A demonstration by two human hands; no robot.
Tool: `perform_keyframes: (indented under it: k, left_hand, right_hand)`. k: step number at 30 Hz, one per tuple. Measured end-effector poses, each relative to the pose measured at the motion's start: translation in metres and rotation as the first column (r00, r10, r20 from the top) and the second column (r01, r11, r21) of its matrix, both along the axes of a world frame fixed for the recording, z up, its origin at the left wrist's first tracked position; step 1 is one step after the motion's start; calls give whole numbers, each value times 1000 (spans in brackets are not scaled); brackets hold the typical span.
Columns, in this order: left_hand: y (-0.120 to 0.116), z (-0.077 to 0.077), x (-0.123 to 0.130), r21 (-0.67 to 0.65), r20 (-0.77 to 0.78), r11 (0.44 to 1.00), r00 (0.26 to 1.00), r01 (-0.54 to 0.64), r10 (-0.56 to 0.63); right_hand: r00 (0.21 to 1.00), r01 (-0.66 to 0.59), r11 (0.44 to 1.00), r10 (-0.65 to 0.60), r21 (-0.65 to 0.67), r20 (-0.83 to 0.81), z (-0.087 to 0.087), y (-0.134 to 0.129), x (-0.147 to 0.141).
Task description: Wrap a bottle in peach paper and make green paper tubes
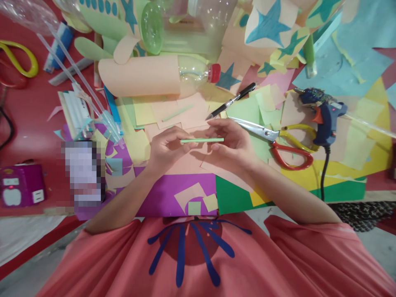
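Note:
A thin green paper strip is held level between my two hands, over the paper scraps at the middle of the table. My left hand pinches its left end, and my right hand grips the right end between thumb and fingers. Beyond them lie a similar pale green strip and a black pen. Scissors with red and yellow handles rest just right of my right hand. A plastic bottle wrapped in peach paper, with a red cap, lies on its side farther back.
A blue glue gun with its cord stands at the right. On the left are a phone, a purple box, clear sticks and yellow-handled scissors. Star-decorated papers and clear bottles fill the back.

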State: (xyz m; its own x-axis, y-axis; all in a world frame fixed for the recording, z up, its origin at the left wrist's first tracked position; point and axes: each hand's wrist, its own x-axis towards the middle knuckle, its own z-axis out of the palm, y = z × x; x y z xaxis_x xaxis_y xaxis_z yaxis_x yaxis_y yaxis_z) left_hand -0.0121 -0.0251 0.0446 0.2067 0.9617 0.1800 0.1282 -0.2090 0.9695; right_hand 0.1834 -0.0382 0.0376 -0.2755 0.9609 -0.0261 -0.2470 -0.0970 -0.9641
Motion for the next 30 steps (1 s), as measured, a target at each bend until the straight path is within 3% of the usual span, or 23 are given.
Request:
perform_keyframes:
  k: [8, 14, 20, 26, 30]
  left_hand:
    - [2, -1, -3, -11, -14, 999, 999, -36, 36]
    - [0, 0, -3, -54, -7, 998, 999, -31, 31]
    - [-4, 3, -3, -150, -10, 988, 999, 47, -49]
    - [-6, 4, -1, -177, -17, 984, 1000, 18, -21]
    - [-6, 5, -1, -184, -51, 983, 998, 11, -21]
  right_hand:
    - [980, 128, 991, -133, 43, 151, 4, -1, -1]
    - [977, 122, 993, -118, -12, 178, 8, -1, -2]
    - [983, 84, 996, -82, -6, 163, 9, 0, -2]
    - [993, 17, 1000, -16, -13, 116, 5, -1, -1]
    - [984, 3, 1000, -4, 6, 176, 4, -2, 1]
